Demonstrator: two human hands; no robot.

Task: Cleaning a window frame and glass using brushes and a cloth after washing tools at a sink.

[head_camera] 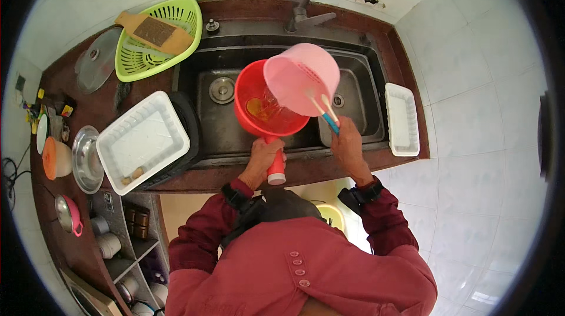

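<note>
My left hand [265, 159] grips the handle of a red plastic dipper [240, 110], held over the sink. Inside the dipper lies something yellow-orange [255, 107] in what looks like water. Tilted above the dipper's right side is a pink plastic container [315, 62], its mouth turned down towards the dipper, with liquid seemingly running out. My right hand [348, 141] is closed at the container's near edge, around a blue handle [331, 124] and a pale stick-like handle [329, 106] that reach against the pink container. How the fingers hold the container is hidden.
A two-basin dark sink [212, 128] has a faucet [298, 18] behind it. At left are a green basket [154, 69] with a wooden grater [128, 22], a white tray [141, 139] with small brown pieces, and a steel bowl [84, 157]. Another white tray [402, 119] sits right.
</note>
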